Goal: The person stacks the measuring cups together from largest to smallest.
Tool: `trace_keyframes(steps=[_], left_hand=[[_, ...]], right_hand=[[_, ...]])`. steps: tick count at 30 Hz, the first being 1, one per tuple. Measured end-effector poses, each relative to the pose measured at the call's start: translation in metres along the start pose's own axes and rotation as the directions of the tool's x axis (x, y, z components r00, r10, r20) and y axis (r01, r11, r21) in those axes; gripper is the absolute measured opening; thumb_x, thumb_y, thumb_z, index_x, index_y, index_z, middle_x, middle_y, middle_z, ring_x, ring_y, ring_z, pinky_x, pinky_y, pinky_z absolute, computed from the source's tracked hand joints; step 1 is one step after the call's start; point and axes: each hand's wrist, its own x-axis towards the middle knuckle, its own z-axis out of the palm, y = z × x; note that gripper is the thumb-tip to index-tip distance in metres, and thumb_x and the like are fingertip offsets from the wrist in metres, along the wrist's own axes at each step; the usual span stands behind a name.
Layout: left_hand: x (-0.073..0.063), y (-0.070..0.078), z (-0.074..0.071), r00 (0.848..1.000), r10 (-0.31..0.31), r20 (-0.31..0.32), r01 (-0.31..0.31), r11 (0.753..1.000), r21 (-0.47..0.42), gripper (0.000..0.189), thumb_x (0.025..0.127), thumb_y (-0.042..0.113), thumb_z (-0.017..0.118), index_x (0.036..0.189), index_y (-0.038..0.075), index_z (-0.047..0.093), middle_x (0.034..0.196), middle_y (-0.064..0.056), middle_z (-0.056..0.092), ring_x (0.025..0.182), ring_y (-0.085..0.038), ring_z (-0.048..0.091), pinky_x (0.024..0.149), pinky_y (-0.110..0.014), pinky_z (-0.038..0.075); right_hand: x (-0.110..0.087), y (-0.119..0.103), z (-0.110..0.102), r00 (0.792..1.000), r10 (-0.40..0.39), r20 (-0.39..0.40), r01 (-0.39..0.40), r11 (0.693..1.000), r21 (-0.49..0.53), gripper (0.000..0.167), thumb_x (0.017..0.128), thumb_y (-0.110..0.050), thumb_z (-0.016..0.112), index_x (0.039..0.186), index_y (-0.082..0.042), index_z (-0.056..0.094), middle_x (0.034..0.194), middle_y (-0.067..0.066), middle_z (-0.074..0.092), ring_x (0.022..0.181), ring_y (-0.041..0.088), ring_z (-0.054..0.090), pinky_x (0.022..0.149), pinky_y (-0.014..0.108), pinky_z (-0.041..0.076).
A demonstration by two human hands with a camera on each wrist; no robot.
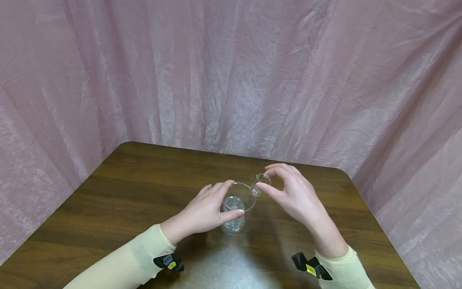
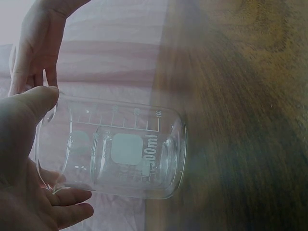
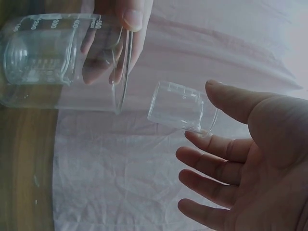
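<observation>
A large clear glass beaker [image 1: 250, 205] with white volume markings stands upright on the table. My left hand [image 1: 207, 210] holds it near the rim, thumb on the near side and fingers on the far side. Inside it sits a smaller glass beaker [image 3: 45, 55]. Up beside the large beaker's rim, my right hand [image 1: 297, 194] pinches a tiny glass beaker [image 3: 177, 107] by its top edge between thumb and index finger. The other right fingers [image 3: 207, 185] are spread apart from the glass. In the right wrist view a gap separates the tiny beaker from the large one.
The brown wooden table [image 1: 108, 208] has rounded far corners. Pink curtains [image 1: 231, 80] hang behind it and along both sides. A black wrist device [image 1: 169, 263] is strapped on the left sleeve, another [image 1: 311, 266] on the right.
</observation>
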Motion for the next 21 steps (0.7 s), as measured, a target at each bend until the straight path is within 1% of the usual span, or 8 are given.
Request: trace_keyframes(steps=[6, 12, 21], left_hand=[[-0.001, -0.001, 0.0, 1.0, -0.002, 0.004, 0.002, 1.0, -0.001, 0.094, 0.099, 0.065, 0.074, 0.165, 0.006, 0.044, 0.151, -0.013, 0.063, 0.143, -0.027, 0.059, 0.128, -0.066, 0.029], [-0.001, -0.001, 0.001, 1.0, -0.003, 0.006, 0.003, 1.0, -0.012, 0.094, 0.099, 0.065, 0.075, 0.166, 0.006, 0.043, 0.151, -0.014, 0.063, 0.142, -0.027, 0.059, 0.128, -0.066, 0.029], [0.0, -0.001, 0.0, 1.0, 0.001, 0.002, -0.001, 1.0, -0.014, 0.094, 0.1, 0.064, 0.075, 0.166, 0.005, 0.043, 0.151, -0.014, 0.063, 0.141, -0.028, 0.06, 0.128, -0.066, 0.029]], right_hand=[[0.001, -0.002, 0.004, 1.0, -0.016, 0.024, 0.015, 0.999, 0.033, 0.031, 0.098, -0.045, 0.086, 0.112, -0.019, 0.08, 0.14, -0.002, 0.072, 0.141, 0.025, 0.059, 0.113, 0.058, 0.048], [0.004, -0.007, 0.01, 0.998, -0.012, 0.055, 0.01, 0.999, 0.037, 0.035, 0.096, -0.048, 0.086, 0.115, -0.019, 0.08, 0.141, -0.004, 0.071, 0.141, 0.024, 0.058, 0.113, 0.056, 0.049], [0.011, -0.011, 0.014, 0.997, -0.041, 0.067, 0.039, 0.999, 0.032, 0.031, 0.097, -0.045, 0.086, 0.114, -0.02, 0.08, 0.139, -0.003, 0.072, 0.141, 0.024, 0.059, 0.113, 0.056, 0.049]])
